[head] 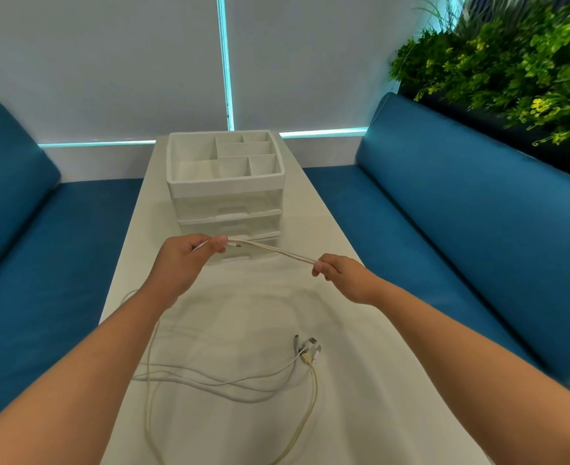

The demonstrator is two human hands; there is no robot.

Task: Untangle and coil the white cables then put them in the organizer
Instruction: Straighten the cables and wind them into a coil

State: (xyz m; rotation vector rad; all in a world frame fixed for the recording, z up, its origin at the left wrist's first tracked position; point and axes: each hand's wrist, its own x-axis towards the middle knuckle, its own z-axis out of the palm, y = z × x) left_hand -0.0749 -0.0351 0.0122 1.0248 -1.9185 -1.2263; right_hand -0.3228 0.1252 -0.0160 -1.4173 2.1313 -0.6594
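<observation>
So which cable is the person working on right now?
Start at the white organizer at the far end of the long white table. Just in front of it, the left hand and right hand hold a doubled cream cable stretched between them. The other cables lie on the table.

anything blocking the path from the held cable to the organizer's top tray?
Nothing visible. Both hands, left and right, hold a doubled cable just in front of the organizer, whose top compartments look open. The bare table lies between. The cable's slack trails back into other cables and could drag.
</observation>
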